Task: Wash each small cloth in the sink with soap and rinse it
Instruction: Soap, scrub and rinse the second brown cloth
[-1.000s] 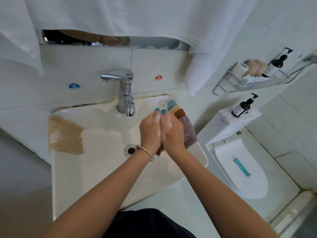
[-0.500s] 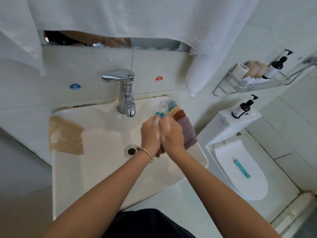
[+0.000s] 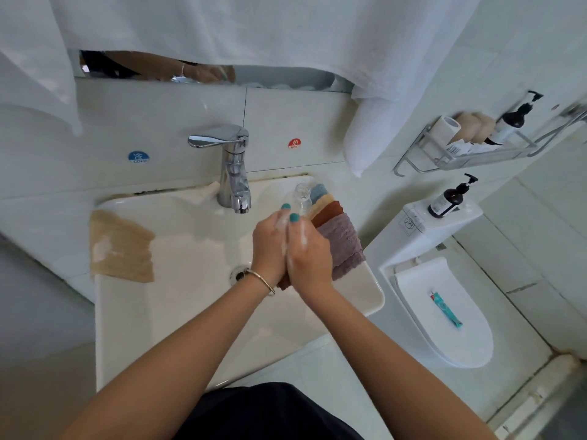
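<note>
My left hand [image 3: 270, 246] and my right hand [image 3: 309, 252] are pressed together over the white sink [image 3: 120, 312], both smeared with soap foam. Between them they hold a reddish-brown cloth [image 3: 283, 284]; only its lower edge shows under the wrists. My fingers are mostly hidden behind the backs of the hands. A stack of small cloths [image 3: 340, 239] in purple, rust, yellow and blue lies on the sink's right rim, just beyond my right hand. A tan cloth [image 3: 120, 249] with a patch of foam hangs over the left rim.
The chrome faucet [image 3: 233, 173] stands behind the hands, with the drain [image 3: 238, 274] below my left wrist. A clear bottle [image 3: 300, 198] stands by the stack. At the right are a toilet [image 3: 444, 338], a tube [image 3: 446, 309], a pump bottle [image 3: 448, 198] and a wall shelf [image 3: 470, 157].
The two hands stay pressed together on the cloth and shift only slightly against each other over the basin. Nothing else has moved.
</note>
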A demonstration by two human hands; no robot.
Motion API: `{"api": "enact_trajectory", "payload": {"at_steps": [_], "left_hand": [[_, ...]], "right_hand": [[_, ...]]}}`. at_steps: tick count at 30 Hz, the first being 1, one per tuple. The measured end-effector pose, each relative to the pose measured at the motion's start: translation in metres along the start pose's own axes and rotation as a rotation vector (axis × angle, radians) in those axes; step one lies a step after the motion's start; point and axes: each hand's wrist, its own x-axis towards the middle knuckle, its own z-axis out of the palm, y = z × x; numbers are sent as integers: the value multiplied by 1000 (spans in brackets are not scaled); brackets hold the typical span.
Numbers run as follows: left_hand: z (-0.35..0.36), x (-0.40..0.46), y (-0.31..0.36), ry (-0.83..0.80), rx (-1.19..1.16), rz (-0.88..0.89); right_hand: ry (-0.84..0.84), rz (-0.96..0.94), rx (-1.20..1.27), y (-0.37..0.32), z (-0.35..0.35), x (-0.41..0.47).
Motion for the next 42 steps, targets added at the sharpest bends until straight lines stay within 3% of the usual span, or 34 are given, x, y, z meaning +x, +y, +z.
{"api": "enact_trajectory", "payload": {"at_steps": [4,6,8,11,17,20,23,25,29,32,36,42], "left_hand": [[-7,-17,2,-136,9,58],[-19,-8,-1,-86,30,71],[-31,1,-5,-13,66,96],[-35,1,-9,31,157,106],[-8,9,-10,255,103,-56],[2,2,-11,183,5,-79],[14,-27,-5,59,36,-56],[14,-20,3,81,55,-22],[8,4,12,136,95,-34],[18,-16,7,90,105,-22],[4,5,4,138,75,-84],[9,-13,-3,72,81,-51]], "right_hand": [[28,187,156,15,-20,25],[53,162,244,20,-34,29],[-31,103,276,21,-48,30],[-179,39,65,23,-59,33],[-14,-24,-50,7,-18,-3],[28,-136,-127,-3,-5,-15],[113,42,3,-4,-15,15],[105,122,124,-3,-16,20],[-7,-21,42,-5,-8,0],[17,113,-16,6,-13,24],[-18,-74,-10,-3,-1,-3],[-1,40,-27,9,-5,14]]}}
